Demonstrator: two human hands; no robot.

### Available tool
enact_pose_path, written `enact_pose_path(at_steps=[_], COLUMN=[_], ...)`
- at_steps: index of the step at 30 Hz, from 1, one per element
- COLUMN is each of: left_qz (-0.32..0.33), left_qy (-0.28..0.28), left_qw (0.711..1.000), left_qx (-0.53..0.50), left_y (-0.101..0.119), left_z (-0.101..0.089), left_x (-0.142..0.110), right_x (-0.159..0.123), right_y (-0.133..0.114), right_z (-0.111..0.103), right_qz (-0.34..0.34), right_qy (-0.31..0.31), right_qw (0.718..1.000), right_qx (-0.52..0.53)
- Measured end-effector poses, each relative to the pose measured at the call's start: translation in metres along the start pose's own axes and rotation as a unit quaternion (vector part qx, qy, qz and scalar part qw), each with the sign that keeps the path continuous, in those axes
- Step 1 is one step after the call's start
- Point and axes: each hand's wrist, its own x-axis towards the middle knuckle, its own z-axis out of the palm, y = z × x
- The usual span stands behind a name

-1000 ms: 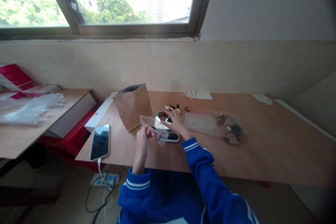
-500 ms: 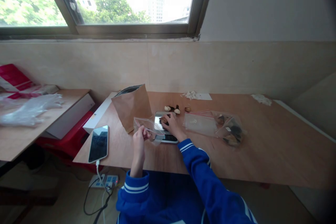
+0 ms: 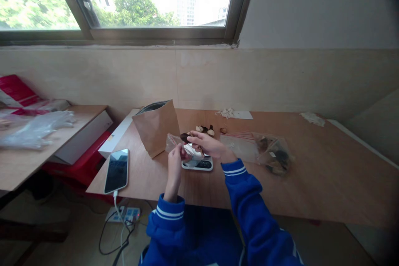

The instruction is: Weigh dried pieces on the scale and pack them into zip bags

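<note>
My left hand [image 3: 175,158] pinches the edge of a small clear zip bag [image 3: 173,143] and holds it up over the wooden table [image 3: 311,174]. My right hand [image 3: 206,144] is closed on a dark nut-like piece [image 3: 185,137] right at the bag's mouth. Under both hands lies a small kitchen scale [image 3: 199,163] with a shiny top. A few more nuts [image 3: 205,129] lie loose on the table behind the scale.
A brown paper bag [image 3: 156,127] stands open to the left of the scale. A phone [image 3: 116,170] on a charging cable lies near the table's left edge. Filled clear zip bags [image 3: 264,149] lie to the right. A side table [image 3: 37,149] with plastic gloves stands at left.
My right hand picked a dark piece off the scale and lifted it to the bag's mouth. My left hand raised the bag slightly.
</note>
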Motion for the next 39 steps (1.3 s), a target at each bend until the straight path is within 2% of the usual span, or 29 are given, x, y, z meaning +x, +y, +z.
enact_pose_path(at_steps=[2, 5, 8, 12, 15, 18, 21, 23, 25, 27, 29, 31, 33, 36, 39], left_qz=[0.006, 0.014, 0.021, 0.026, 0.031, 0.044, 0.055, 0.055, 0.051, 0.054, 0.057, 0.055, 0.05, 0.045, 0.039], left_qy=[0.0, -0.007, -0.02, -0.025, -0.026, -0.028, -0.032, -0.044, -0.056, -0.052, -0.038, -0.03, -0.026, -0.004, 0.008], left_qw=[1.0, 1.0, 0.999, 0.999, 0.999, 0.999, 0.998, 0.997, 0.997, 0.997, 0.998, 0.998, 0.998, 0.998, 0.996], left_qx=[0.007, 0.012, 0.023, 0.031, 0.022, 0.008, 0.019, 0.021, 0.015, 0.01, 0.006, -0.006, -0.02, -0.048, -0.082], left_y=[0.0, -0.001, -0.003, -0.007, -0.009, -0.01, -0.012, -0.012, -0.013, -0.014, -0.016, -0.018, -0.02, -0.022, -0.025], left_z=[0.004, 0.007, 0.009, 0.01, 0.012, 0.014, 0.017, 0.018, 0.019, 0.019, 0.018, 0.017, 0.016, 0.014, 0.015], left_x=[0.004, 0.008, 0.008, 0.003, -0.003, -0.009, -0.014, -0.017, -0.02, -0.022, -0.023, -0.024, -0.025, -0.025, -0.026], right_x=[-0.005, -0.008, -0.008, -0.009, -0.014, -0.015, -0.01, -0.005, 0.001, 0.004, 0.004, 0.002, 0.0, -0.002, 0.001], right_y=[-0.018, -0.035, -0.039, -0.037, -0.038, -0.043, -0.046, -0.045, -0.044, -0.042, -0.042, -0.043, -0.046, -0.05, -0.048], right_z=[0.004, 0.002, -0.005, -0.015, -0.02, -0.02, -0.017, -0.013, -0.01, -0.007, -0.006, -0.005, -0.005, -0.004, 0.002], right_qz=[0.05, 0.059, 0.068, 0.12, 0.162, 0.187, 0.194, 0.193, 0.182, 0.165, 0.157, 0.164, 0.181, 0.161, 0.056], right_qy=[-0.052, -0.041, -0.045, -0.049, -0.027, -0.026, -0.065, -0.078, -0.066, -0.05, -0.064, -0.083, -0.076, -0.019, 0.072], right_qw=[0.997, 0.997, 0.997, 0.992, 0.986, 0.975, 0.947, 0.92, 0.9, 0.893, 0.891, 0.885, 0.877, 0.879, 0.903], right_qx=[0.011, 0.014, 0.013, -0.01, -0.03, -0.114, -0.247, -0.333, -0.391, -0.415, -0.421, -0.427, -0.438, -0.449, -0.42])
